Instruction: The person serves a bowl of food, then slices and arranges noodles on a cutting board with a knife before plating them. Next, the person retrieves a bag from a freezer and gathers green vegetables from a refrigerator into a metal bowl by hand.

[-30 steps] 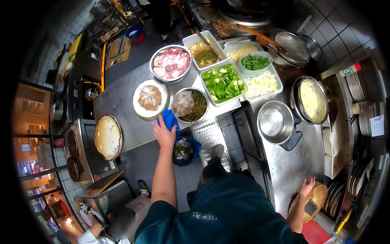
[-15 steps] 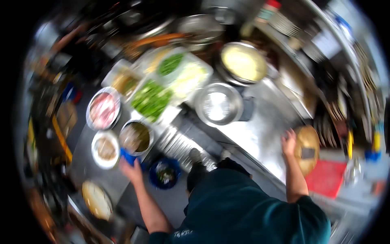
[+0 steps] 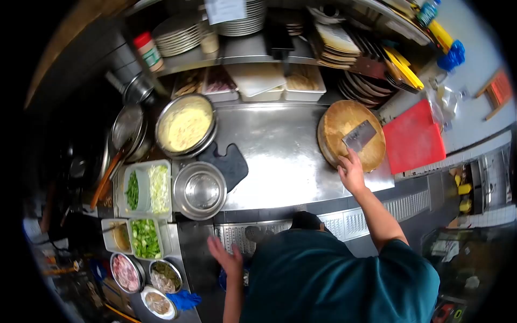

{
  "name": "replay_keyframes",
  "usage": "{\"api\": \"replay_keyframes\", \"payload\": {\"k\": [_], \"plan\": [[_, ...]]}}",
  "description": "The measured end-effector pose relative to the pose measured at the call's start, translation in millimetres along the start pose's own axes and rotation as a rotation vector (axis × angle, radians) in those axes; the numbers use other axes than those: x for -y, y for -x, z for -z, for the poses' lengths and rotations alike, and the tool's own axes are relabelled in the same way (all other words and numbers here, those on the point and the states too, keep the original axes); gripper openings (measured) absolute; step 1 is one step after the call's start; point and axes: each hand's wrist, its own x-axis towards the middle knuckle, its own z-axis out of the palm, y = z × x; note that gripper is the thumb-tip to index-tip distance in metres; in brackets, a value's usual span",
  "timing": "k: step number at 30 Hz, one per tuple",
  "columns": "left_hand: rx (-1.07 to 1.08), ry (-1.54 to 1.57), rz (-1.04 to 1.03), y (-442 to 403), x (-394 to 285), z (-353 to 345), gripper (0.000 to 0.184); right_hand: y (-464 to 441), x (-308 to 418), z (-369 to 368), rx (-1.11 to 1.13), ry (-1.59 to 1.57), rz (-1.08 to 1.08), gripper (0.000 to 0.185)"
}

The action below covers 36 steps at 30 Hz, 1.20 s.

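A cleaver (image 3: 360,135) lies on the round wooden chopping block (image 3: 344,116) at the right of the steel counter. My right hand (image 3: 351,171) is at the block's near edge, fingers apart, its fingertips close to the cleaver's lower end; whether they touch it is unclear. My left hand (image 3: 226,257) hangs over the floor left of my body, fingers spread, holding nothing. The empty steel bowl (image 3: 200,190) is the nearest vessel above it. A dark cloth mitt (image 3: 227,164) lies beside that bowl. A blue cloth (image 3: 184,300) lies by the bagged food at lower left.
A bowl of yellowish mixture (image 3: 187,125) stands at the counter's back left. Tubs of cut green peppers (image 3: 146,238) and shredded cabbage (image 3: 159,188) are at left, above a bowl of raw meat (image 3: 126,273). A red board (image 3: 413,137) lies right of the block. Plates (image 3: 176,36) fill the shelf.
The view has swung right toward the steel counter. My left hand has left the blue cloth. My right hand has moved to the block's near edge, close to the cleaver.
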Motion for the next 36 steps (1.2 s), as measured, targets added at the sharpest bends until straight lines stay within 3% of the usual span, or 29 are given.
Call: {"api": "replay_keyframes", "payload": {"k": [3, 6, 7, 13, 15, 18, 20, 24, 26, 28, 32, 36], "plan": [[0.186, 0.079, -0.056, -67.5, -68.6, -52.7, 0.062, 8.5, -44.2, 17.8, 0.006, 0.005, -0.098, 0.036], [0.329, 0.202, -0.191, -118.9, -135.6, -111.8, 0.053, 9.5, -96.3, 30.3, -0.007, 0.017, -0.063, 0.037], [0.301, 0.201, -0.26, -132.5, -165.1, -133.8, 0.045, 7.8, -110.4, 36.1, -0.007, 0.004, -0.067, 0.036], [0.551, 0.222, -0.558, -171.4, -334.9, -241.5, 0.043, -20.6, -181.0, 62.2, -0.018, -0.074, -0.06, 0.035], [0.516, 0.178, -0.671, -181.1, -379.3, -261.1, 0.039, -44.8, -197.0, 64.8, -0.036, -0.077, -0.034, 0.035], [0.442, 0.155, -0.583, -196.9, -393.4, -293.7, 0.042, -101.4, -205.1, 56.3, -0.022, -0.188, 0.103, 0.037], [0.388, 0.146, -0.534, -211.4, -394.0, -303.2, 0.043, -148.1, -192.1, 46.4, 0.108, -0.23, 0.147, 0.041], [0.407, 0.064, -0.425, -225.9, -381.6, -301.1, 0.04, -240.1, -160.5, -27.7, 0.1, -0.218, 0.427, 0.047], [0.407, 0.029, -0.389, -229.2, -373.9, -297.6, 0.04, -279.6, -139.9, -72.5, 0.069, -0.264, 0.438, 0.047], [0.43, 0.013, -0.315, -229.7, -365.6, -292.2, 0.04, -308.1, -131.0, -120.8, 0.199, -0.182, 0.36, 0.044], [0.377, 0.037, -0.235, -227.5, -341.3, -278.5, 0.041, -317.8, -117.6, -147.7, 0.353, -0.054, 0.315, 0.037], [0.34, 0.086, -0.107, -207.2, -300.0, -268.5, 0.042, -283.5, -113.8, -131.6, 0.402, -0.162, 0.483, 0.035]]}}
